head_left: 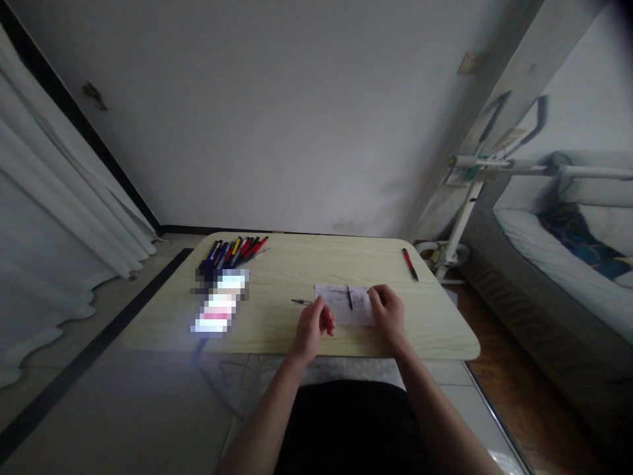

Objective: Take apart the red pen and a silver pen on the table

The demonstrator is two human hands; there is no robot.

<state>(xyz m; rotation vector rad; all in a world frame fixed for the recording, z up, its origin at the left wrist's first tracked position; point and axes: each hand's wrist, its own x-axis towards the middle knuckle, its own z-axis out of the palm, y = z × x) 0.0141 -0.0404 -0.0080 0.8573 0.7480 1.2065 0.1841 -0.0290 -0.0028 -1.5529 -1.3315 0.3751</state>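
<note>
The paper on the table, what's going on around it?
A person's left hand and right hand are at either side of the marked paper, fingers curled; any small thing held can't be made out. A thin dark stick lies on the paper. Pens are bunched far left; a red-and-black pen lies far right.

A bed (554,264) and curtains (54,211) (long, pale) show a home bedroom.
</note>
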